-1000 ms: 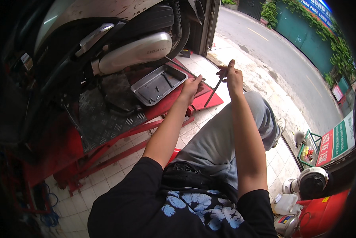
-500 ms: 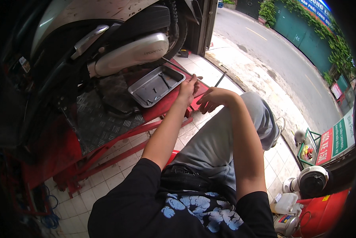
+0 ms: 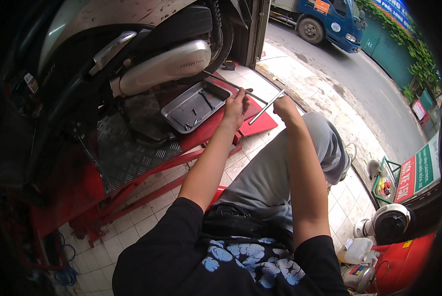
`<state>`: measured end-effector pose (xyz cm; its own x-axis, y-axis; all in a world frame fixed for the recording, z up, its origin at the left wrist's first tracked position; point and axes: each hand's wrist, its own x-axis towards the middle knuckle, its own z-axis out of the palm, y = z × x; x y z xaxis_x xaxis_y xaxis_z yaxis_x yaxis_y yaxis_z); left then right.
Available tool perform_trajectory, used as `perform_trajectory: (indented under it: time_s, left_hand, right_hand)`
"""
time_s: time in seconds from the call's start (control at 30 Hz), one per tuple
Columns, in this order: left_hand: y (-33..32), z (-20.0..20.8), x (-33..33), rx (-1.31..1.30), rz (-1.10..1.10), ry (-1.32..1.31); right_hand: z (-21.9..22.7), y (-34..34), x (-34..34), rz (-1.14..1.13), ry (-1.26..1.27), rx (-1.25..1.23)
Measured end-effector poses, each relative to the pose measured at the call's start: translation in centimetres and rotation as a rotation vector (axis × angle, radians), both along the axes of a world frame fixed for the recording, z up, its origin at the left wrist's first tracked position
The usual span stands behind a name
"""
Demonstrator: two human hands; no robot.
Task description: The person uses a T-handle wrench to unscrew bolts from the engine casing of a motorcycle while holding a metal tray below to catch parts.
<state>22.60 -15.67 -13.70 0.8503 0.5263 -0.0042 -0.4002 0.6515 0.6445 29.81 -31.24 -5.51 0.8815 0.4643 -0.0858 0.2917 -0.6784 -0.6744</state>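
A long T-handle wrench [image 3: 259, 115] reaches from the scooter's rear, by the silver engine-side cover [image 3: 164, 69], out toward my hands. My left hand [image 3: 236, 107] is closed around its thin stem, just right of the metal tray. At the outer end, my right hand [image 3: 286, 109] is curled into a fist against the crossbar, whose two ends show; the fingers' exact hold is partly hidden. The shallow metal tray [image 3: 174, 107] lies on the red lift table [image 3: 260, 121] and contains several bolts [image 3: 194, 112]. Where the stem meets the scooter is hard to make out.
The scooter [image 3: 147, 39] stands on the lift, over a dark tread plate [image 3: 132, 163]. My bent leg [image 3: 260, 172] is below my right forearm. Bottles [image 3: 356, 250] and a red container [image 3: 403, 261] stand at lower right. Outside, a blue truck [image 3: 336, 24] is on the road.
The crossbar has turned and now slants down to the left in full view. My right hand has gone from loosely bent to a fist, slightly higher. A truck has entered the road view.
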Motion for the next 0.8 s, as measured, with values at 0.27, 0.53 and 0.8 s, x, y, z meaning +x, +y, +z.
perform_trajectory:
  time_s: [0.27,0.53,0.8]
  left_hand:
    - [0.0,-0.5,0.2,-0.012,0.036,0.024]
    - [0.5,0.8,-0.7,-0.025,-0.005,-0.077]
    - [0.7,0.8,-0.8,-0.041,0.007,-0.037]
  right_hand:
    - [2.2,-1.1,-2.3,0.281,0.283,0.641]
    - [0.7,-0.6,-4.1,0.528,0.312,-0.252]
    - [-0.6,0.4,-0.9,-0.006,0.017,0.209]
